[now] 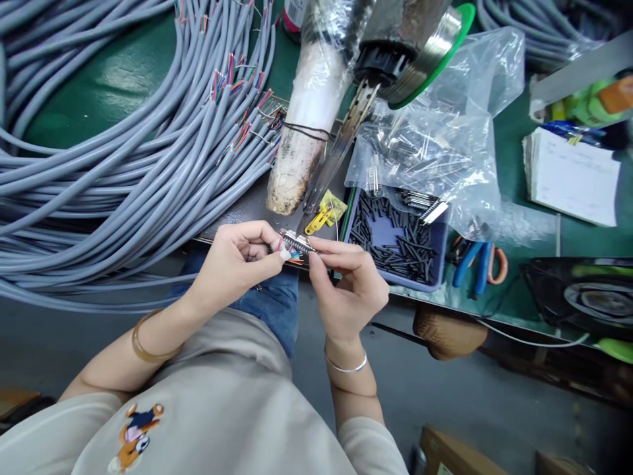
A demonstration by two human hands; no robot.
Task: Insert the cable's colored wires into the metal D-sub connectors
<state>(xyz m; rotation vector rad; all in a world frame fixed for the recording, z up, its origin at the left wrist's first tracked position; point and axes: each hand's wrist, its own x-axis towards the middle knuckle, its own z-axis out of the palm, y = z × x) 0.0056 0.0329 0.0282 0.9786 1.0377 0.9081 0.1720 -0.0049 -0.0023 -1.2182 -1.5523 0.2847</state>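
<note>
Between my two hands, at the table's front edge, is a metal multi-pin connector (295, 243) with a row of small pins or solder cups. My left hand (247, 254) pinches its left end, thumb and forefinger closed. Thin coloured wires (295, 257) spread out below the connector by my left thumb; where they attach is too small to tell. My right hand (349, 274) grips the connector's right end between thumb and fingertips. A yellow clip-like piece (319, 219) lies just beyond the connector, under the tip of a soldering iron (341, 145).
Grey cables (163, 171) with stripped coloured ends fill the left side. A solder spool (435, 56) and a wrapped white post (306, 119) stand ahead. To the right are a blue tray (438, 264) of black tubes, a plastic bag (430, 138) of connectors, pliers (477, 264) and a paper pad (573, 175).
</note>
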